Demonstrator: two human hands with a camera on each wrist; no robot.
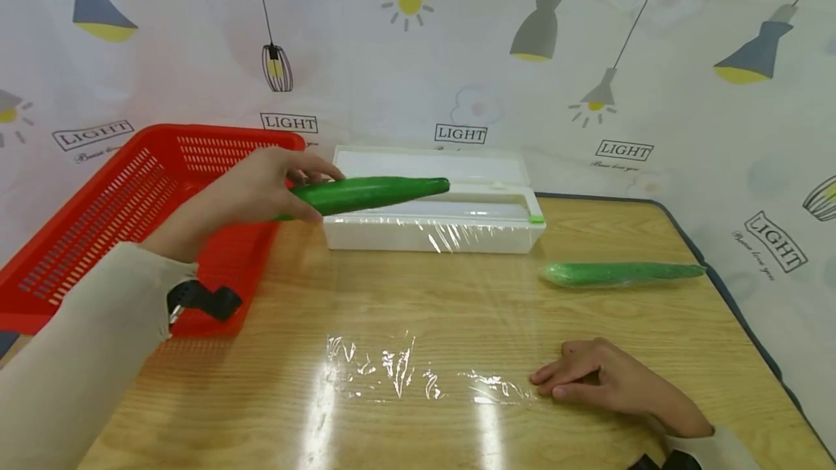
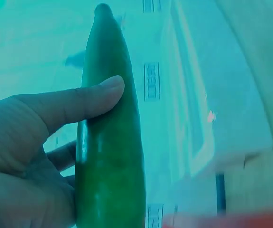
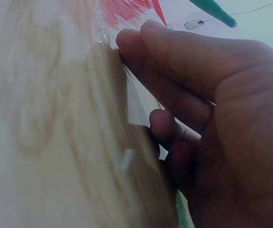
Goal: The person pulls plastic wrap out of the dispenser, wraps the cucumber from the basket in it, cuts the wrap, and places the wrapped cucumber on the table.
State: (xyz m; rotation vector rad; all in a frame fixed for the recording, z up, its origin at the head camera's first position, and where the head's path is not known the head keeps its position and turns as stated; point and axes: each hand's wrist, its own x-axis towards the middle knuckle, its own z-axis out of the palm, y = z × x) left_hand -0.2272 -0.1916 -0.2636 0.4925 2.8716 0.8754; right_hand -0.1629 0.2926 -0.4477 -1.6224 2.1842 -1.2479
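Observation:
In the head view my left hand [image 1: 264,180] grips a green cucumber [image 1: 372,194] above the table, beside the red basket. The left wrist view shows the thumb laid across the cucumber [image 2: 110,156]. A sheet of clear plastic wrap [image 1: 398,372] stretches from a white wrap dispenser [image 1: 431,234] over the table toward me. My right hand [image 1: 607,379] rests on the table with its fingertips at the near right corner of the wrap. In the right wrist view its fingers [image 3: 174,57] are slightly bent beside the wrap's edge; whether they pinch it is unclear.
A red perforated basket [image 1: 257,267] stands at the left. Another cucumber [image 1: 620,274], with a shiny covering, lies at the right of the wooden table [image 1: 261,397]. Behind everything hangs a cloth [image 1: 366,49] printed with lamps. The dispenser's lid [image 1: 431,164] is raised.

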